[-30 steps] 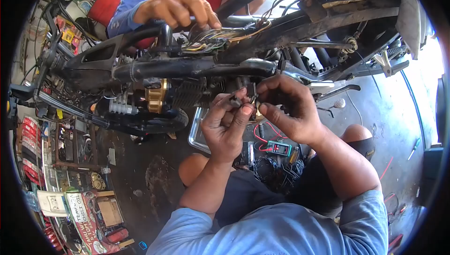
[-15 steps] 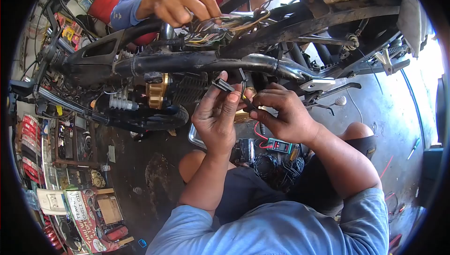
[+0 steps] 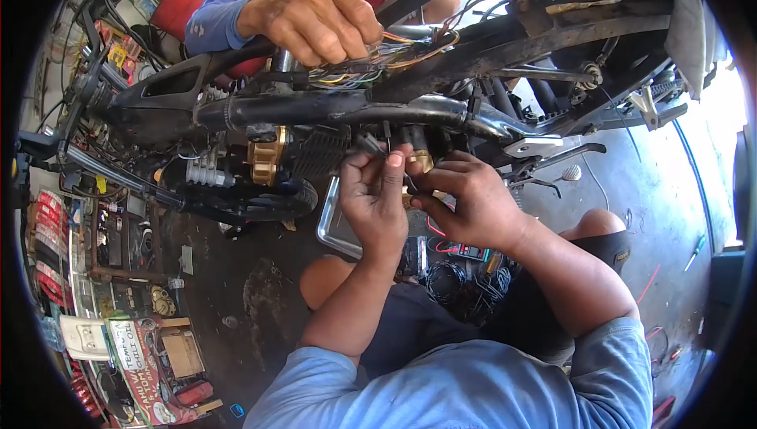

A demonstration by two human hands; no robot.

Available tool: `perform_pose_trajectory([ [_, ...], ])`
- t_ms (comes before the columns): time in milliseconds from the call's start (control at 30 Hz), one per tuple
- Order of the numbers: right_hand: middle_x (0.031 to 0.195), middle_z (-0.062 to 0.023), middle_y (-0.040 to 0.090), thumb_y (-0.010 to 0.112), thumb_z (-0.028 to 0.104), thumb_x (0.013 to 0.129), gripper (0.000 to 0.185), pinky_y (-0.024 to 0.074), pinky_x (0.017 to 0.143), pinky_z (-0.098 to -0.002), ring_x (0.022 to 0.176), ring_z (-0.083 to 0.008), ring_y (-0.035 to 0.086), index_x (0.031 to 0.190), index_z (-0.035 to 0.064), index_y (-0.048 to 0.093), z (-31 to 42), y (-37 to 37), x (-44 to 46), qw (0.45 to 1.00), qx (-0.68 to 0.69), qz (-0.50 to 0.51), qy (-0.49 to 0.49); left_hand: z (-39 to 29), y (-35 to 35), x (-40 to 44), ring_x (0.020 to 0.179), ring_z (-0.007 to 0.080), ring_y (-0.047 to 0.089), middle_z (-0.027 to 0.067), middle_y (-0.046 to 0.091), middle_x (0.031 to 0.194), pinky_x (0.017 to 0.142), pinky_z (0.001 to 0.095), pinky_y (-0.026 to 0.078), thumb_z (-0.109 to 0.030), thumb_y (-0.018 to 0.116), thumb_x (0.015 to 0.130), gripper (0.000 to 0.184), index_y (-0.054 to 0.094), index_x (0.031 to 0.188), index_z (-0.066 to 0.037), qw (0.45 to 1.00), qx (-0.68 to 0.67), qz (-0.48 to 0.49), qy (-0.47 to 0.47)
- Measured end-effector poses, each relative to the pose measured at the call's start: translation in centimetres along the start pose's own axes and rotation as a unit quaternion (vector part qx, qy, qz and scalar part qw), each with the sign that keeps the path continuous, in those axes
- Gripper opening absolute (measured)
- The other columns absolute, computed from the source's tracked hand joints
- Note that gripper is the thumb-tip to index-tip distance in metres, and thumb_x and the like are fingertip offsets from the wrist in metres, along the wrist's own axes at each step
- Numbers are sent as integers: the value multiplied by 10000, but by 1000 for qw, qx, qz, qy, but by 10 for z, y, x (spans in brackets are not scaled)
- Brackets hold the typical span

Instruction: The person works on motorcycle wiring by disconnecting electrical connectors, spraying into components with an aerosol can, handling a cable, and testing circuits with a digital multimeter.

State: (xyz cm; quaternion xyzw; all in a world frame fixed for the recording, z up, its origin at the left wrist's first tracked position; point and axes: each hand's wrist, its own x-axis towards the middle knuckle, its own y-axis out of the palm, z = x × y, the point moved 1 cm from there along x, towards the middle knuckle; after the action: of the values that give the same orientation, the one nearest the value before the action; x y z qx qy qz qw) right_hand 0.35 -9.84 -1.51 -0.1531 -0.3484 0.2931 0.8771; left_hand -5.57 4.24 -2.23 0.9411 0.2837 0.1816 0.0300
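My left hand (image 3: 378, 200) pinches a small dark electrical connector (image 3: 369, 145) between thumb and fingers, just below the black frame tube. My right hand (image 3: 473, 199) is closed beside it, thumb and forefinger pressed on a short dark wire (image 3: 410, 183) that runs toward the left fingers. The connector's far side is hidden by my fingers. Above, across the motorcycle frame (image 3: 315, 106), a co-worker's hand (image 3: 327, 23) reaches into a bundle of coloured wires (image 3: 394, 54). Behind my hands shows a gold-coloured engine part (image 3: 422, 159).
On the floor lie a metal tray (image 3: 325, 220), a multimeter (image 3: 471, 251) with red leads, and coils of black cable (image 3: 447, 281). A screwdriver (image 3: 695, 251) is at right. A glass case (image 3: 91, 303) with parts and a painted sign (image 3: 146, 366) stand at left.
My left hand has shifted slightly right and down, turning the connector, while my right hand has dropped a little. The co-worker's hand has moved right and down over the wires.
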Motion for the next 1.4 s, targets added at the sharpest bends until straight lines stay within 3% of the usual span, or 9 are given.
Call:
perform_pose_trajectory([
  [133, 833, -124, 665, 738, 104, 754, 190, 495, 790, -432, 793, -362, 630, 911, 22, 670, 0, -7, -5, 999, 2, -51, 0, 15, 2, 4, 848, 144, 692, 141, 730, 1031, 737, 265, 565, -118, 666, 985, 221, 606, 1129, 38, 992, -77, -23, -100],
  [233, 856, -158, 537, 706, 53, 737, 230, 446, 747, -467, 843, -386, 539, 916, 13, 567, -5, -20, 1, 957, -77, -278, -34, 29, 2, 10, 763, 132, 683, 109, 729, 991, 665, 261, 566, -139, 700, 963, 206, 679, 1086, 25, 983, -102, -27, -151],
  [300, 920, -177, 576, 708, 53, 737, 341, 461, 790, -463, 913, -397, 557, 1036, 3, 551, -13, -23, 7, 930, -73, -358, 45, 35, 6, 10, 737, 126, 677, 95, 721, 952, 630, 256, 568, -135, 710, 952, 189, 665, 1076, 1, 976, -115, 1, -185],
  [500, 1022, -213, 622, 721, 139, 754, 411, 474, 882, -480, 1051, -415, 578, 1097, -2, 545, -41, -30, 18, 971, -55, -212, 91, 47, 28, 8, 726, 137, 667, 73, 707, 898, 618, 279, 538, -140, 738, 932, 169, 632, 1002, -29, 961, -154, -41, -228],
  [700, 919, -234, 662, 676, 220, 714, 293, 468, 848, -528, 926, -440, 629, 900, 3, 616, -47, -40, 42, 987, -64, -117, 86, 48, 40, 25, 710, 124, 634, 56, 666, 866, 547, 240, 476, -57, 662, 949, 118, 612, 1055, -49, 966, -143, -128, -174],
  [767, 788, -224, 615, 711, 222, 715, 296, 463, 734, -479, 811, -427, 616, 809, -27, 582, -51, -36, 43, 992, -81, -85, 52, 55, 35, 30, 730, 123, 635, 50, 667, 880, 572, 246, 484, -68, 640, 959, 120, 616, 1075, -49, 965, -164, -102, -176],
  [1033, 821, -249, 648, 708, 198, 689, 293, 483, 785, -498, 858, -434, 637, 828, -36, 599, -52, -30, 44, 989, -98, -111, 22, 39, 29, 30, 903, 102, 624, 26, 664, 1041, 696, 263, 499, -61, 564, 929, 292, 628, 1213, -87, 933, -270, 42, -234],
  [1133, 930, -225, 694, 717, 301, 687, 394, 470, 858, -521, 955, -427, 656, 924, -4, 636, -52, -27, 44, 988, -107, -88, 74, 35, 28, 33, 862, 108, 611, 30, 651, 1072, 676, 249, 489, -19, 564, 877, 314, 625, 1177, -87, 945, -225, 40, -233],
  [1400, 799, -317, 645, 600, 173, 793, 330, 496, 800, -563, 828, -526, 625, 996, -76, 522, -54, -29, 44, 982, -55, -143, 108, 41, 10, 53, 713, 111, 520, 37, 570, 874, 589, 244, 449, -5, 557, 848, 142, 603, 978, -36, 921, -204, 69, -324],
])
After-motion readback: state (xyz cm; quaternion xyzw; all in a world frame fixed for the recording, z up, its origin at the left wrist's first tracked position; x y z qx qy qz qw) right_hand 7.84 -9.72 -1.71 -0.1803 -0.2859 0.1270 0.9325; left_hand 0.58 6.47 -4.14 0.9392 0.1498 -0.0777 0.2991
